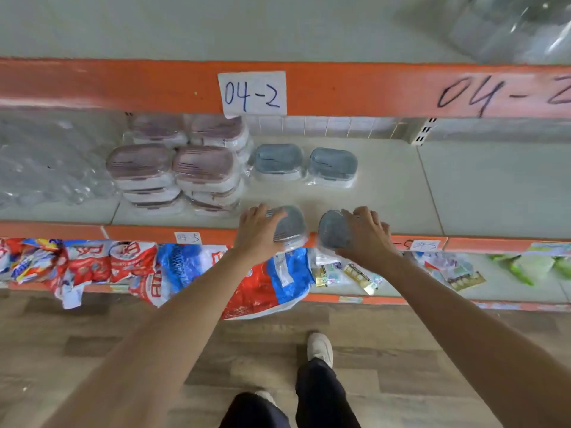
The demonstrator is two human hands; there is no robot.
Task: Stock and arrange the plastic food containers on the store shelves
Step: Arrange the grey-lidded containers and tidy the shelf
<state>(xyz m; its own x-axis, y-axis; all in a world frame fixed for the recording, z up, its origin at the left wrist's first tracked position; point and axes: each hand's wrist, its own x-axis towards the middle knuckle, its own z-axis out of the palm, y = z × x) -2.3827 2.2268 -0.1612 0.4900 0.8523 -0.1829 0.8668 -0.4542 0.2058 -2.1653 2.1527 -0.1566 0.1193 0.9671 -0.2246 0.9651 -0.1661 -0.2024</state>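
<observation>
Shelf [386,196] front edge, both hands, left hand [258,234], right hand [364,234], each gripping a grey-lidded container [292,225].

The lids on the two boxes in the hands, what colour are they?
Grey-blue lids, seen from the head camera.

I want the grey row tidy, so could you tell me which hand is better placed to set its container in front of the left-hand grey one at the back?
Left. The left hand holds its grey container almost directly in front of the back-left grey container; the right hand sits further right.
</observation>
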